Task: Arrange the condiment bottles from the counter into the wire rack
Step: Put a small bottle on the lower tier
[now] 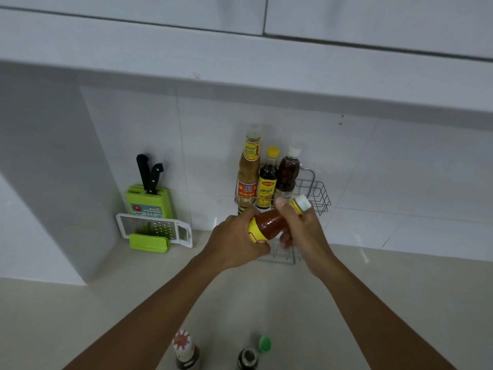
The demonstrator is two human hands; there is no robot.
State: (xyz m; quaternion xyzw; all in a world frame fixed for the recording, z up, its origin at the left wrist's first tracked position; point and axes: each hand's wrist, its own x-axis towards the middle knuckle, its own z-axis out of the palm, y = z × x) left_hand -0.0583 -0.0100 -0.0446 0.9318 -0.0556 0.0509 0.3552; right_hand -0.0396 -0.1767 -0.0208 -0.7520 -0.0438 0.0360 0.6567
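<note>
Item: sauce bottle (269, 222), tilted, held over the rack (314, 190). Left hand (234, 241) wrapped the base; right hand (301, 228) closed around the neck. Likely rigid, fairly light, slick label; best gripped mid-body. Surface: pale counter (266, 297), tiled wall (400, 169), two bottles (186, 351) waiting.

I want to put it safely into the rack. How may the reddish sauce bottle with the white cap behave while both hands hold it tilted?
The reddish sauce bottle with the white cap looks nearly full, so probably heavy for its size. Its round body may roll if laid down. The wire rack has open space at its right.
</note>
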